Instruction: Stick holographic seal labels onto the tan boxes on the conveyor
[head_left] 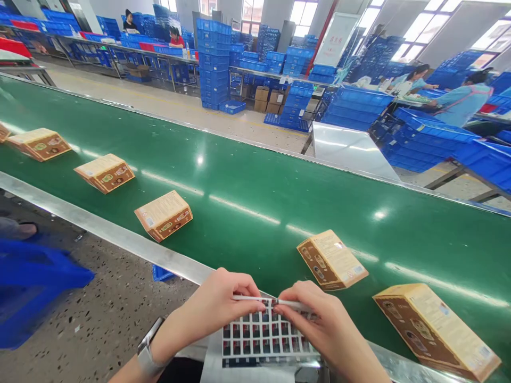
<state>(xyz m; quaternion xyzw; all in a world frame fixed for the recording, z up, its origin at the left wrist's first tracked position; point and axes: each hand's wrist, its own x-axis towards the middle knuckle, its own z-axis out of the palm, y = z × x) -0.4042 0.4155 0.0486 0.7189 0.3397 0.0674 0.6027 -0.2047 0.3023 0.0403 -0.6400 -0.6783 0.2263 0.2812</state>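
Below the belt's near edge lies a white grid tray (259,332) with rows of small dark and red pieces in its cells. My left hand (223,298), with a watch on the wrist, pinches a thin white stick-like piece (245,298) over the tray's far edge. Opposite it, my right hand (311,314) pinches a similar thin white piece (293,304). The inner ends of the two pieces meet or nearly meet between my hands. Whether they are one object I cannot tell.
A green conveyor belt (239,181) crosses the view, carrying brown and cream boxes (165,215). Its metal rim (175,261) runs close to my hands. Blue crates (214,64) stand beyond, with seated people (463,101) at tables. A blue object (35,287) is at the left.
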